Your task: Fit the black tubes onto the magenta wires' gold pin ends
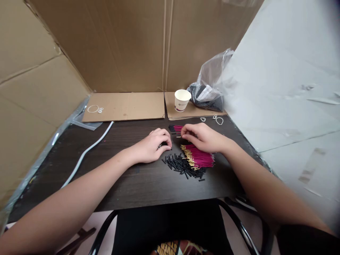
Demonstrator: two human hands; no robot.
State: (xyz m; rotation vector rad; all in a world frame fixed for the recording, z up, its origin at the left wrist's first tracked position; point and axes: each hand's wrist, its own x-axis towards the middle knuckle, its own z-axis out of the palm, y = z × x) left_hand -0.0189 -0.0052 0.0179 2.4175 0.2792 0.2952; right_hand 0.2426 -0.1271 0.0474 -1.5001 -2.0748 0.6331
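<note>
My left hand point(156, 146) is closed in a pinch over the table, left of a heap of short black tubes point(180, 165). A small dark bit, apparently a black tube, shows at its fingertips, and a pale loop is partly visible between its fingers. My right hand point(199, 137) pinches a thin wire, whose gold tip point(179, 136) pokes out to the left. Below that hand lies a pile of magenta wires point(200, 156) with gold ends, partly over the tubes. Behind its fingertips sits a row of magenta wires with black ends point(174, 128).
A paper cup point(182, 101) and a clear plastic bag point(209, 94) with dark contents stand on cardboard at the back. White bands point(219, 121) lie near them. A pale cable point(89, 150) crosses the table's left side. Cardboard walls point(127, 46) enclose the dark table.
</note>
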